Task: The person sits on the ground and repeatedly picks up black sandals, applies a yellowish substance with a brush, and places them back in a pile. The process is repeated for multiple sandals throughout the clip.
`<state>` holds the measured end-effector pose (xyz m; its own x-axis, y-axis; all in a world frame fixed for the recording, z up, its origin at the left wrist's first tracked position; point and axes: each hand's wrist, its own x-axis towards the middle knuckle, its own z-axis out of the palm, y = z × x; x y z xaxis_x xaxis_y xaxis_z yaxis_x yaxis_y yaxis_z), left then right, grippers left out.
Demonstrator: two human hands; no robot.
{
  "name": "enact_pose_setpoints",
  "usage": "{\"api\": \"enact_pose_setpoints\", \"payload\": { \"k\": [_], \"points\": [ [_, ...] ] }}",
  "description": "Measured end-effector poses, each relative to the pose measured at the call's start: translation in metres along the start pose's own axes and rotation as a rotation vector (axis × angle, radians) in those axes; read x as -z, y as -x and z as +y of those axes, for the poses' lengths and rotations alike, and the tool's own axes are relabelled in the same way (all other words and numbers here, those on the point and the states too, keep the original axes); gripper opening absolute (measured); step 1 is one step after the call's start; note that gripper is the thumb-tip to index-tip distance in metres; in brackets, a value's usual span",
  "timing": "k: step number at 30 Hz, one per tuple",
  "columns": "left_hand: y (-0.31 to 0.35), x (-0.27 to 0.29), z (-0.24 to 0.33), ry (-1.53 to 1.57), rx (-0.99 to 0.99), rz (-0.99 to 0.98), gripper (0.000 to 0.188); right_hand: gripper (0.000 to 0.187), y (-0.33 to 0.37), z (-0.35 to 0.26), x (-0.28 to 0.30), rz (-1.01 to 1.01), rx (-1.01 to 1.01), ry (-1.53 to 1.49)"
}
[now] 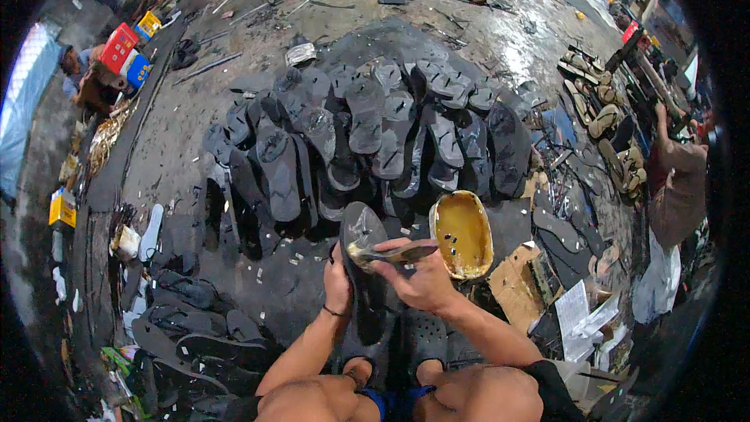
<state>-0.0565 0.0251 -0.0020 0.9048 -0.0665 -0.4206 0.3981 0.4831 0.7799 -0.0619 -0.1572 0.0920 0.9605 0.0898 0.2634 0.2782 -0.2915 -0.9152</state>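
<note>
Several dark sandals [166, 344] lie to my left. My left hand [337, 287] has its fingers clamped on a dark sole [367, 277], held before me; my right hand [426, 283] has its fingers closed round a brush [412, 252], its tip touching the sole. Further right sits a tub [466, 273] of amber liquid [457, 227].

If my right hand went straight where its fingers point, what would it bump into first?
Probably the dark sole in your left hand. The brush in your right hand seems to touch it; how close your fingers are is hard to tell.
</note>
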Motion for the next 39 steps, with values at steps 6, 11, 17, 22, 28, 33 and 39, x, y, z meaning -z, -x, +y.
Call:
{"api": "enact_pose_setpoints", "payload": {
  "k": [6, 11, 17, 22, 28, 33, 39],
  "points": [
    [0.017, -0.031, 0.01, 0.021, -0.133, 0.059, 0.037, 0.017, 0.009, 0.0, 0.001, 0.157, 0.113, 0.12],
    [0.02, -0.031, 0.001, -0.226, -0.53, 0.167, 0.031, 0.02, -0.015, 0.003, -0.013, 0.338, -0.262, 0.047],
    [0.092, 0.049, 0.022, 0.508, 0.428, -0.043, 0.07, 0.023, -0.007, 0.0, 0.004, 0.293, -0.584, -0.84],
    [0.105, 0.047, 0.028, 0.567, 0.467, -0.281, 0.077, 0.027, -0.013, -0.01, -0.014, 0.041, -0.528, -0.496],
    [0.009, 0.031, 0.058, 0.613, 0.097, -0.295, 0.066, 0.02, -0.005, -0.008, -0.049, -0.023, -0.019, 0.02],
    [0.007, 0.004, 0.048, 0.317, 0.055, 0.045, 0.086, 0.019, -0.02, 0.011, -0.036, 0.092, -0.336, -0.301],
    [0.015, -0.01, 0.048, 0.469, 0.113, -0.004, 0.075, 0.022, -0.037, -0.014, -0.037, 0.015, -0.244, -0.174]
  ]
}}
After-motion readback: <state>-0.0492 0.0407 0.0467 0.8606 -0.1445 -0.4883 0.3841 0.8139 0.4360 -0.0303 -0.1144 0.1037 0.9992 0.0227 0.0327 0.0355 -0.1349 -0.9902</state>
